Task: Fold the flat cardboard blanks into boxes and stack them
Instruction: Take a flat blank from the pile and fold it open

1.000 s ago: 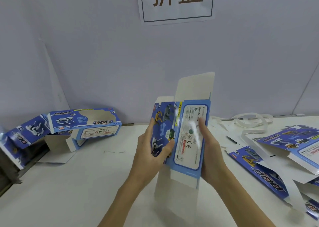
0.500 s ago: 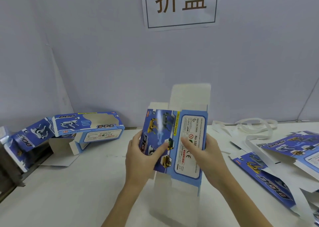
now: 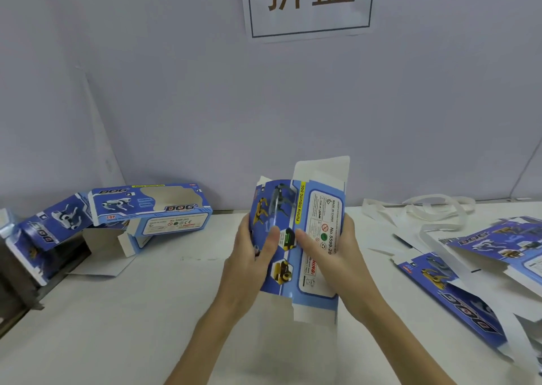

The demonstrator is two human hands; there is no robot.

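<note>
Head view: fingers of both hands are hidden behind an upright blank (image 3: 305, 238) held above the table (image 3: 146, 311); its small print is blurred. Left hand (image 3: 249, 264) grasps the left edge, thumb pressed on the front; right hand (image 3: 337, 255) grasps the right edge likewise. Folded boxes (image 3: 149, 208) lie far left, flat blanks (image 3: 469, 267) right, cut off.

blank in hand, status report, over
Left hand and right hand both grip the blank, held upright, partly opened. Folded box at left, flat blanks at right. Nothing in the way.
</note>
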